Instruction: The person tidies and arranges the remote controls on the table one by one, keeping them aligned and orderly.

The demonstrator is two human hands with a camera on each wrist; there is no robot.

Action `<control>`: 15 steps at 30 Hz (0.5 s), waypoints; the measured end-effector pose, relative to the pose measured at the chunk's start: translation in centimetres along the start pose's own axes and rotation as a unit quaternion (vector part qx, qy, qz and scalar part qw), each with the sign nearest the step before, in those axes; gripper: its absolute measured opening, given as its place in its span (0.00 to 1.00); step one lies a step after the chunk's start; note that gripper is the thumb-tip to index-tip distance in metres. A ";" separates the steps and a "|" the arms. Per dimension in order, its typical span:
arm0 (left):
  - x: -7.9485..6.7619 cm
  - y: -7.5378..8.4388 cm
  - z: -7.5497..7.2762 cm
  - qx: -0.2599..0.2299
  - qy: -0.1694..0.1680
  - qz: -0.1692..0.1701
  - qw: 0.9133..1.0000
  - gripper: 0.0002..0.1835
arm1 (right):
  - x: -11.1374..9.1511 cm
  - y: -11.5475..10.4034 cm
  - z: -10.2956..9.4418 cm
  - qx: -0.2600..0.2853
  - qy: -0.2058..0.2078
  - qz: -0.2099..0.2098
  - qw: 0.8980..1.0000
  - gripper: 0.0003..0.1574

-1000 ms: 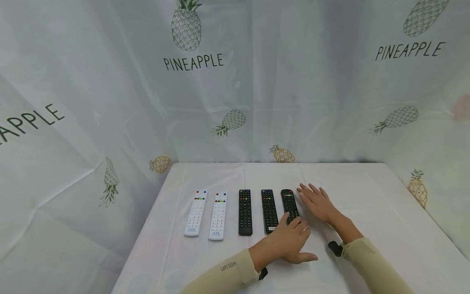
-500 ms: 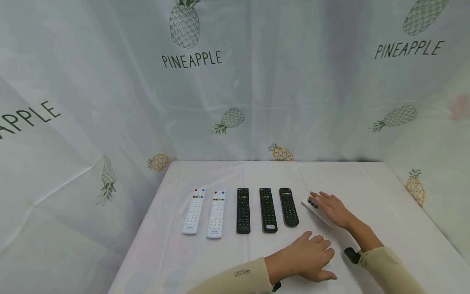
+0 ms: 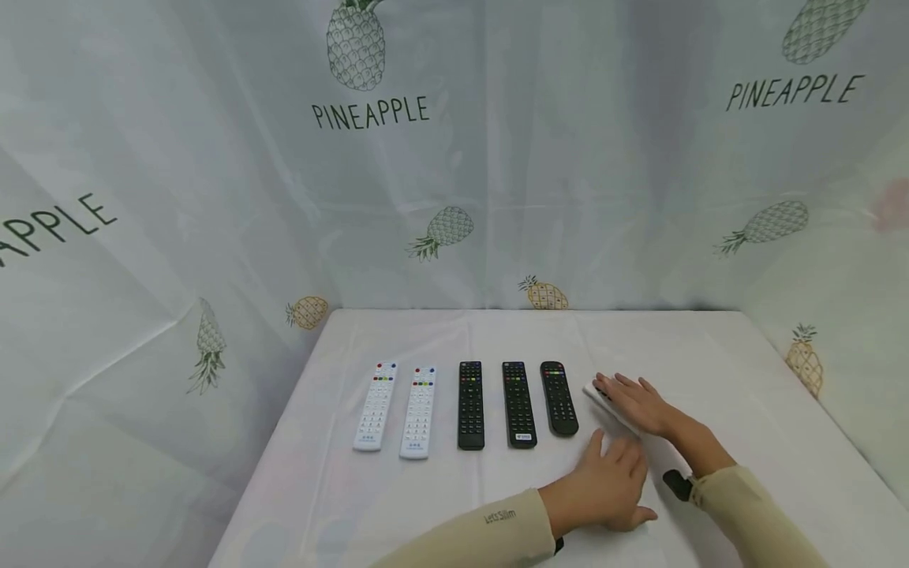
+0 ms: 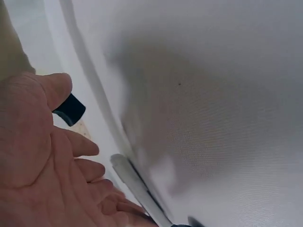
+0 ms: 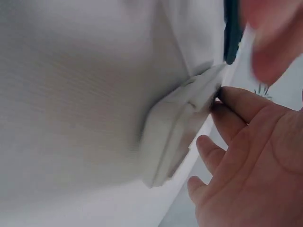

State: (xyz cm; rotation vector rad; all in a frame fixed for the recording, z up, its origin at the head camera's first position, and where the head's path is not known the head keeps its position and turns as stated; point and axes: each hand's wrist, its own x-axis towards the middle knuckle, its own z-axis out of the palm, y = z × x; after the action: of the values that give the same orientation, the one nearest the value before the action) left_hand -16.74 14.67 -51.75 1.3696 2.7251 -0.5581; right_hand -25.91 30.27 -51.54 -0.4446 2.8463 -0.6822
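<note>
My right hand [image 3: 637, 406] lies over a white remote control [image 3: 592, 392] that rests slantwise on the table, hiding most of its face. In the right wrist view, the straight fingertips [image 5: 230, 105] touch the top of that remote [image 5: 163, 137], and no fingers wrap around it. My left hand [image 3: 607, 483] is just in front of the remote's near end, fingers spread and thumb out to the right. The left wrist view shows the remote's edge [image 4: 137, 187] beside the left fingers; whether they touch it I cannot tell.
To the left lie, in a row, a rounded black remote [image 3: 559, 398], two longer black remotes [image 3: 519, 405] [image 3: 471, 405] and two white remotes [image 3: 417, 412] [image 3: 375, 406]. A white cloth covers the table [image 3: 341, 505]. A pineapple-print curtain [image 3: 568, 158] hangs behind.
Both hands have left the rounded black remote and moved right to the slanted white one, which has come into view. The left hand has turned its fingers more away from me.
</note>
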 end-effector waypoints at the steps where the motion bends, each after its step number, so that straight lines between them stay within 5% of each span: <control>1: 0.3 0.0 0.0 -0.002 -0.006 -0.008 1.000 0.42 | 0.0 -0.1 -0.1 0.004 -0.007 0.005 1.000 0.39; 15: 2.4 -0.3 0.8 -0.035 -0.030 -0.052 0.998 0.45 | 0.0 -0.6 -0.2 0.050 -0.044 0.040 0.997 0.44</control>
State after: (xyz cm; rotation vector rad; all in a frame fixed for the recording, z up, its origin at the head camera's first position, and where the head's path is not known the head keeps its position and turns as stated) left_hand -18.54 16.09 -52.87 1.1827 2.7512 -0.4969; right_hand -25.81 29.85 -51.08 -0.3332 2.7157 -0.7667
